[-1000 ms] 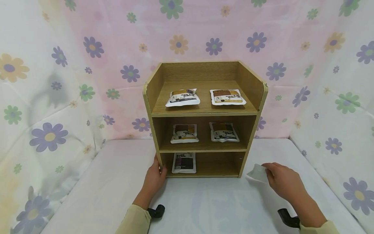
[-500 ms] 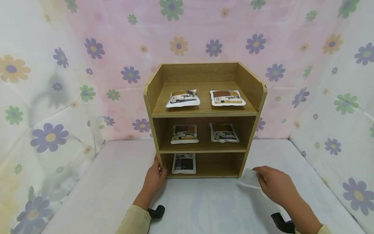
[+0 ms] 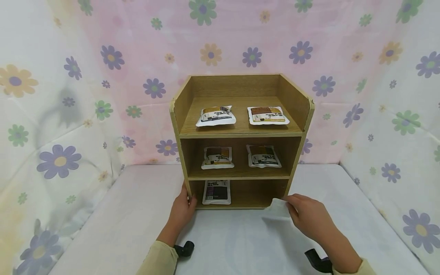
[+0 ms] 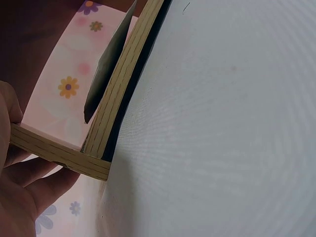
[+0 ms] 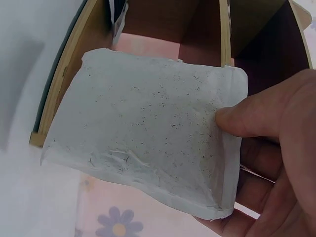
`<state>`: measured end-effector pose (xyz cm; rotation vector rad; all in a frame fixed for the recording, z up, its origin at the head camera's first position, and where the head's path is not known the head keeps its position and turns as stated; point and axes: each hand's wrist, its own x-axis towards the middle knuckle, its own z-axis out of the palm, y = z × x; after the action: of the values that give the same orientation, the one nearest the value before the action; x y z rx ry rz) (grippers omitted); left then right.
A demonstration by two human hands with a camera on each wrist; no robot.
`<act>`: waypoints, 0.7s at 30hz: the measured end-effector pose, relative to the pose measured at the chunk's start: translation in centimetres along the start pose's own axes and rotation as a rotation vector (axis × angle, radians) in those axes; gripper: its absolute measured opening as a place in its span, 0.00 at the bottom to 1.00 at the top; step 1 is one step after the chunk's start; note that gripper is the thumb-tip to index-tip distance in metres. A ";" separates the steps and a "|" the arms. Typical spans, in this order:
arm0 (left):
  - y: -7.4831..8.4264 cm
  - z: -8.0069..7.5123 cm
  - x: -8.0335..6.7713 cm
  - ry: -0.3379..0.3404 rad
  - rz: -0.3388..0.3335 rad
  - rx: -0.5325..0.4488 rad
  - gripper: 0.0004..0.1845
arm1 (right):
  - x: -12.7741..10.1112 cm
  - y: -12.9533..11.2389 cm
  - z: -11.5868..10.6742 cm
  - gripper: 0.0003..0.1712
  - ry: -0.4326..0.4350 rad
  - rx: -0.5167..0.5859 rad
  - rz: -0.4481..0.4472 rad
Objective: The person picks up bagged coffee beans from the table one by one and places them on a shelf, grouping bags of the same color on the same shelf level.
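Five packets are already lying on the shelf (image 3: pixel 240 131), and the right hand (image 3: pixel 307 217) is pinching a sixth white packet (image 3: pixel 277 209) at lower centre-right, just before the half-empty bottom compartment, while the left hand (image 3: pixel 182 210) is gripping the shelf's lower left post.

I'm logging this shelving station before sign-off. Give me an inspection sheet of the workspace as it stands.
Surface: white table, covered with cloth.
Job's things: white pouch at the wooden shelf's bottom right opening; five pouches on the shelves.
Clutter: nothing seen.
Hands: left hand holds the shelf's lower left corner; right hand pinches the white pouch.
Cables: nothing seen.
Surroundings: flowered fabric backdrop on three sides.
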<state>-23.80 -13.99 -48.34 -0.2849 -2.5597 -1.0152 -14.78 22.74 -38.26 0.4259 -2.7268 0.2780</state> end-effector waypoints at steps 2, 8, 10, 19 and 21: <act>0.0 0.0 0.0 -0.001 -0.001 0.000 0.35 | 0.2 -0.3 0.2 0.10 0.020 0.000 -0.019; 0.0 0.0 0.0 0.004 0.005 0.000 0.35 | 0.9 -1.0 0.8 0.11 0.080 0.004 -0.063; -0.1 0.0 0.0 0.003 0.005 0.001 0.35 | 1.2 -1.3 1.1 0.11 0.094 0.008 -0.066; -0.1 0.0 0.1 -0.007 -0.007 -0.006 0.35 | 2.4 -2.0 2.6 0.11 0.153 0.009 -0.050; -0.1 0.0 0.1 -0.008 -0.009 -0.007 0.35 | 2.7 -2.0 3.1 0.11 0.166 0.010 -0.053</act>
<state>-23.89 -14.03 -48.37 -0.2809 -2.5672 -1.0288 -17.51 19.42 -39.78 0.4558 -2.5491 0.2997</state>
